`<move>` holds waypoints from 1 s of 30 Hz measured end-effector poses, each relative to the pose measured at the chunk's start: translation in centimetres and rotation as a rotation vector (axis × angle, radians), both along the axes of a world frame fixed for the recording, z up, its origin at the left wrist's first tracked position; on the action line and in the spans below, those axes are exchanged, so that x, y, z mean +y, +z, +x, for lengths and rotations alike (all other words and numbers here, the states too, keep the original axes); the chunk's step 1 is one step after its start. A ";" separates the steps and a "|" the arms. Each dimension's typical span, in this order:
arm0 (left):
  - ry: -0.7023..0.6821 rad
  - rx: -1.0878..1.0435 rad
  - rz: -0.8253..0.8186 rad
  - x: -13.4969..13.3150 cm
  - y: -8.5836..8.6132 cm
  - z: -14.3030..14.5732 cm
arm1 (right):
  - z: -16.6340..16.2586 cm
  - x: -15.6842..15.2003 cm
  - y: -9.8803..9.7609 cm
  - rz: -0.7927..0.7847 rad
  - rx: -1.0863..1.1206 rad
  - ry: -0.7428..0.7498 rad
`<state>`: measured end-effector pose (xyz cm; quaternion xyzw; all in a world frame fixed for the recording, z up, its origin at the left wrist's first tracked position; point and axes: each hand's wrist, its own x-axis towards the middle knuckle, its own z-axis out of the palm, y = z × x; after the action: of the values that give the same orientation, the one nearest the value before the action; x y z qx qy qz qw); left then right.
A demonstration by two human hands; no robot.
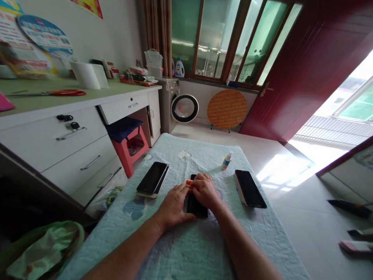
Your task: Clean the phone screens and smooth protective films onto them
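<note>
On pale-blue quilted cloth [201, 153] near white drawers [71, 153], 3 black phones [199, 210].

The left hand [174, 207] and the right hand [205, 190] are bare, with rounded knuckles, and behind them the left forearm [131, 248] and the right forearm [242, 242] are bare also, each one narrow near its hand and gradually thicker farther behind it.

On my feed I see scissors [62, 93] at the left of the frame, a stool [127, 140] left of centre, a washer [167, 107] with its hatch [184, 108] open at upper centre, and a red door [297, 66] at upper right.
</note>
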<state>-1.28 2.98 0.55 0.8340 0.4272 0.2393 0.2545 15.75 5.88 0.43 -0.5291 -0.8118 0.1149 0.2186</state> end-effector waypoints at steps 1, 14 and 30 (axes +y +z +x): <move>-0.005 -0.006 -0.001 0.1 0.0 0.0 | 0.0 0.0 0.0 0.005 -0.001 -0.001; -0.054 0.011 -0.017 0.5 0.0 -0.3 | -0.2 1.9 -1.4 0.052 -0.098 -0.162; -0.035 0.019 0.001 0.5 -0.3 -0.2 | 0.4 2.0 -1.9 0.015 0.002 -0.282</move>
<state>-1.48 3.48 0.24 0.8437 0.4146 0.2270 0.2544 16.18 7.91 -1.48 -0.6362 -0.7300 0.0775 0.2373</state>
